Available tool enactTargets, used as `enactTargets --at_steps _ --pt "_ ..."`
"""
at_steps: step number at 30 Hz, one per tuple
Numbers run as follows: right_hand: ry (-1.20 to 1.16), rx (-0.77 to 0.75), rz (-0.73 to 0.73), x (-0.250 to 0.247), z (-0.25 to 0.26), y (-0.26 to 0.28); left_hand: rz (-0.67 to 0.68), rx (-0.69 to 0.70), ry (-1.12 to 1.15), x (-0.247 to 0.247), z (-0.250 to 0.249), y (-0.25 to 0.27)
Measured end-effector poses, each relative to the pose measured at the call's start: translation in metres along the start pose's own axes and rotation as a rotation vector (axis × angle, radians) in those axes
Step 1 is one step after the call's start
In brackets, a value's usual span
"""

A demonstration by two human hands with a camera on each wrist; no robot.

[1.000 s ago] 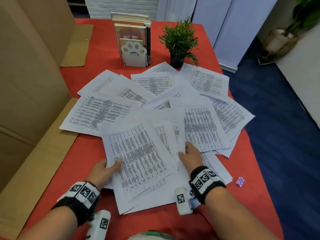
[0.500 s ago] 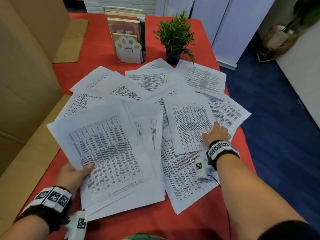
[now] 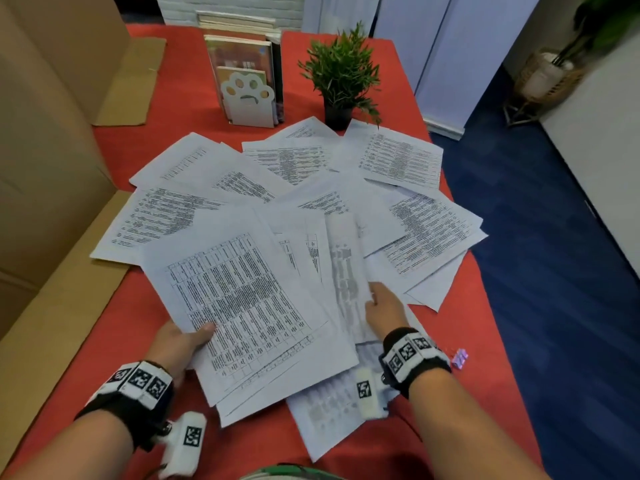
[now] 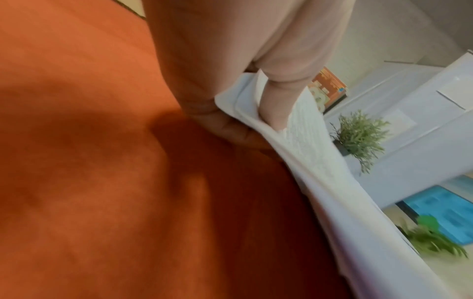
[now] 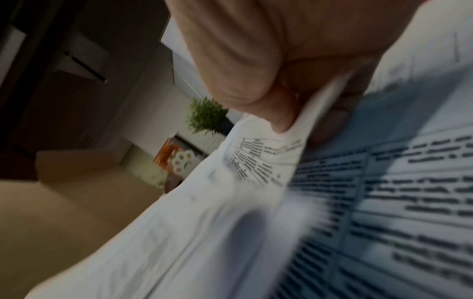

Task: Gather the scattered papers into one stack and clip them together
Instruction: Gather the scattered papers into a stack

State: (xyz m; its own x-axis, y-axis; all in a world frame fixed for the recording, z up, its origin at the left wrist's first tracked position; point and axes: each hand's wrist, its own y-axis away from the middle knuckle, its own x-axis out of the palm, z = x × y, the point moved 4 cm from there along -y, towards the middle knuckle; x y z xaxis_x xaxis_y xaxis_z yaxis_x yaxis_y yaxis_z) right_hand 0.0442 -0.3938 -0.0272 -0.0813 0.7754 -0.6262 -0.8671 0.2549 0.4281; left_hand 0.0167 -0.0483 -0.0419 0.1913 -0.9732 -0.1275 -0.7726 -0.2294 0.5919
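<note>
Red cloth covered the surface (image 3: 145,306) under both hands. Left hand (image 3: 178,344) gripped a bundle of printed sheets (image 3: 242,306) at its near-left edge, thumb on top, fingers beneath; the left wrist view confirmed the thumb (image 4: 279,97) pressed onto the top page with several page edges curling around it. The bundle was raised off the cloth at that edge and fanned out loosely, not squared.

Right hand (image 3: 384,310) pinched a single sheet (image 3: 346,271) by its near edge, thumb above and fingers below; this sheet was tilted up on edge, just right of the held bundle and overlapping it. The right wrist view showed the thumb (image 5: 279,113) clamped on the paper; print there was blurred.

One more sheet (image 3: 329,417) lay flat under the right wrist, partly beneath the bundle. A small purple binder clip (image 3: 460,358) lay on the cloth just right of the right wrist, touching no paper.

Beyond both hands, scattered papers (image 3: 408,161) lay flat and overlapping across the middle of the surface. Past those, farther from the hands, stood a white paw-shaped bookend (image 3: 247,98) holding books upright, and to its right a small potted plant (image 3: 341,77) with sheet corners next to its pot. Cardboard boxes (image 3: 45,133) stood left of the left hand.
</note>
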Motion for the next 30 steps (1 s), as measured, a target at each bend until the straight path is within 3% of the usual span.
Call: enactTargets --at_steps 8,11,13,17,20,26,30 --pt "-0.06 -0.036 0.168 0.041 0.014 0.024 0.059 0.041 -0.088 0.022 -0.004 -0.002" --pt "-0.066 -0.041 0.028 0.033 0.016 0.013 0.011 0.077 -0.191 0.015 -0.002 -0.004" --pt "-0.212 0.018 -0.109 0.022 0.015 -0.002 -0.015 0.084 -0.222 0.011 -0.002 -0.001" --pt "-0.47 0.086 -0.061 0.015 0.027 -0.036 -0.002 0.044 -0.212 0.009 0.004 0.003" --pt "-0.366 0.064 -0.026 0.012 0.036 -0.054 0.017 0.035 -0.219 0.004 0.014 -0.002" --pt "-0.292 0.053 -0.291 -0.012 0.009 -0.045 0.003 0.001 -0.224 -0.012 0.013 -0.002" --pt "-0.101 0.102 -0.307 -0.029 -0.014 -0.034 -0.012 -0.019 -0.248 -0.041 0.014 -0.012"
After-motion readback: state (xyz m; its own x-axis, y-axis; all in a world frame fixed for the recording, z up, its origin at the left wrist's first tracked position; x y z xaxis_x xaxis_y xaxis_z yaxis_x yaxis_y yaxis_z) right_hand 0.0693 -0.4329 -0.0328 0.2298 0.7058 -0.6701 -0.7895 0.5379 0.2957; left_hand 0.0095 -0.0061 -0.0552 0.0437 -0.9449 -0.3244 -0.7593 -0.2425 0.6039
